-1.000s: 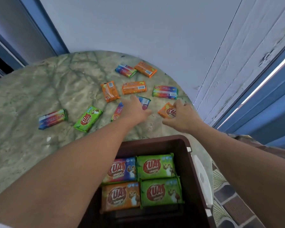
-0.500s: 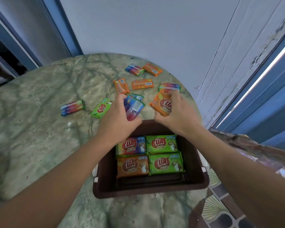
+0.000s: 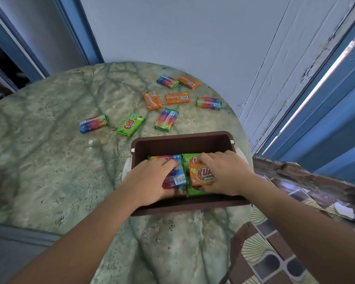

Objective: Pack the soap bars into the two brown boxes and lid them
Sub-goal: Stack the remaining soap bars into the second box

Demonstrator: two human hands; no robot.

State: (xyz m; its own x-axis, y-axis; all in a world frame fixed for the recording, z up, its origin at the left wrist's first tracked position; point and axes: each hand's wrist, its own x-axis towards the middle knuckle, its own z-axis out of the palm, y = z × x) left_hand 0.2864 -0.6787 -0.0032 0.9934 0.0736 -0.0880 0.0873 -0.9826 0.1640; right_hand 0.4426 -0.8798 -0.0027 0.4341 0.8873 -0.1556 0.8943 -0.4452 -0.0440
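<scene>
On our green marbled desk (image 3: pixel 49 160), loose soap bars lie at ten to one o'clock from the brown box (image 3: pixel 180 140): a rainbow bar (image 3: pixel 94 123), a green bar (image 3: pixel 131 127), another rainbow bar (image 3: pixel 166 119) and orange ones (image 3: pixel 152 100) farther back. Inside the box our left hand (image 3: pixel 152 181) holds a rainbow-wrapped bar (image 3: pixel 176 178) in a closed grip over the bars already packed. Just beside it at three o'clock, our right hand (image 3: pixel 225 173) grips an orange bar (image 3: pixel 201 175) above a green one (image 3: pixel 188 160).
</scene>
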